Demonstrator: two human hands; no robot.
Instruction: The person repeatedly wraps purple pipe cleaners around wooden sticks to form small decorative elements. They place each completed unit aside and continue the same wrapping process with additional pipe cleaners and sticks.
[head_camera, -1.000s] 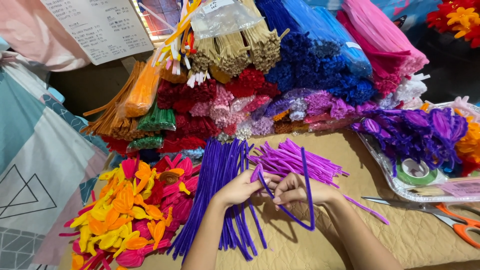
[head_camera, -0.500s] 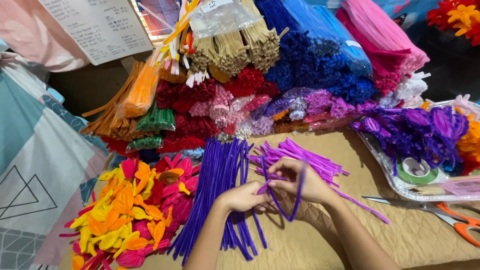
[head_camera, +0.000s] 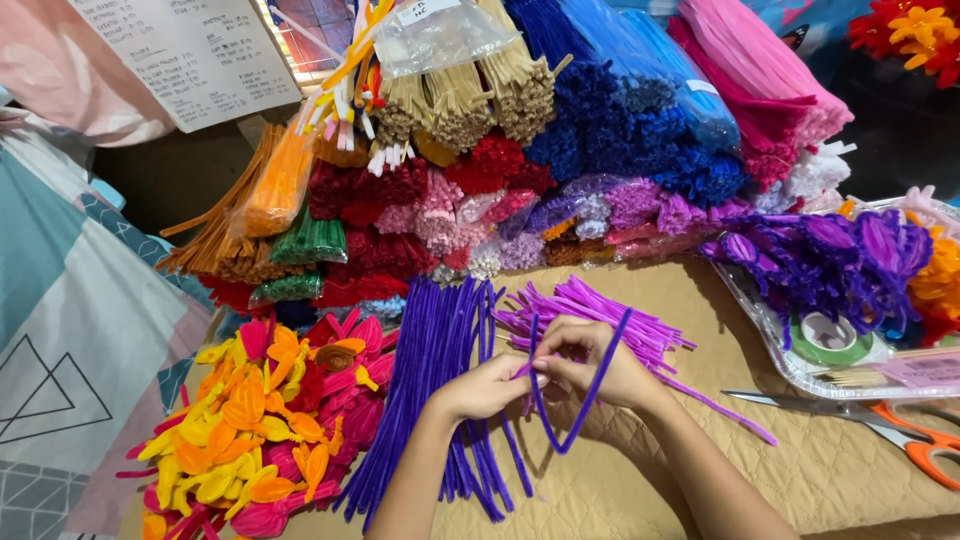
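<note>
Pipe cleaner, dark purple, bent into a U over the tabletop, beside loose purple stems. Pinched at its ends by left hand and right hand, both closed on it. Looks light, fuzzy, bendable; best gripped near the tips.

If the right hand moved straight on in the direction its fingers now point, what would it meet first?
The right hand points left, so it would probably meet the left hand first; both already pinch the same bent dark purple pipe cleaner.
</note>
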